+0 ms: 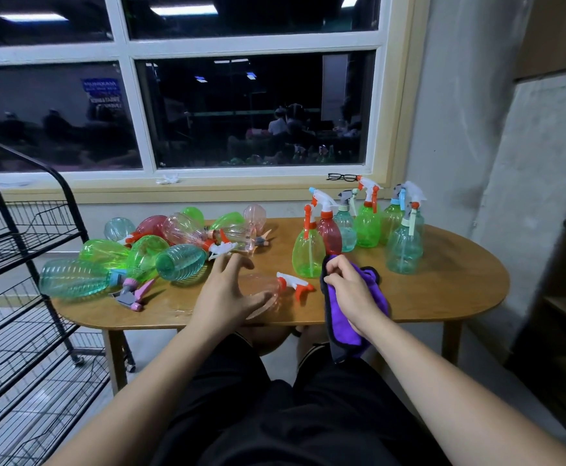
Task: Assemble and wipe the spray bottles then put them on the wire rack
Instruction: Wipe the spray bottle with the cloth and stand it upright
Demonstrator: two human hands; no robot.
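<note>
Beside the desk (443, 290), on the person's left, stands the wire rack (23, 264). The reach to it passes over a loose heap of lying bottles (133, 257); a bottle carried low could, I judge, set that heap rolling off the desk.

Near the front edge lies the pale pink bottle (261, 284), on its side, its white-and-orange trigger head (295, 284) pointing right. The left hand (228, 297) hovers over its body with fingers spread apart, holding nothing; whether the palm touches it I cannot tell. Round and smooth, the bottle may roll or slip if grabbed loosely.

The right hand (352, 290) has its fingers clamped on a purple cloth (355, 321), which hangs past the desk edge and could snag the trigger.

Behind the cloth a group of upright bottles (369, 223) crowds the right side. The nearest green bottle (308, 253) stands just beside the right hand, where a wiping sweep could easily tip it. Black glasses (342, 177) rest on the window sill.
</note>
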